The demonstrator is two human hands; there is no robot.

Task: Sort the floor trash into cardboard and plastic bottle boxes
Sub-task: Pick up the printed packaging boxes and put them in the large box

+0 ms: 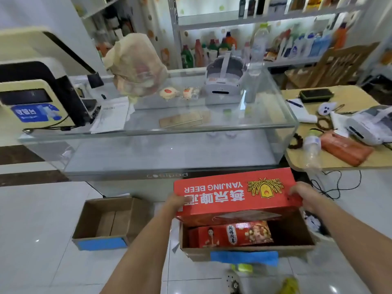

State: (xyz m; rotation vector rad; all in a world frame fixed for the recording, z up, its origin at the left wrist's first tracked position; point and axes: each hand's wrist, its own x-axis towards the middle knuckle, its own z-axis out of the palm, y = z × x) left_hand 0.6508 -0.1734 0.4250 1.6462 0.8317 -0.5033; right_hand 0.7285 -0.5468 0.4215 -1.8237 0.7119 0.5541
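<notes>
Over the right box, a red beer carton is gripped at its ends by the left hand and right hand; another carton lies inside already. Lowering and release seem due next. Left of it stands an empty box on pale tile floor; behind it, a glass counter.

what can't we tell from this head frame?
- Floor of the right box: covered by the beer carton and a red package.
- Fingertips of left hand and right hand: behind the carton.
- Yellow-green item: blurred, cut by the bottom edge.
</notes>
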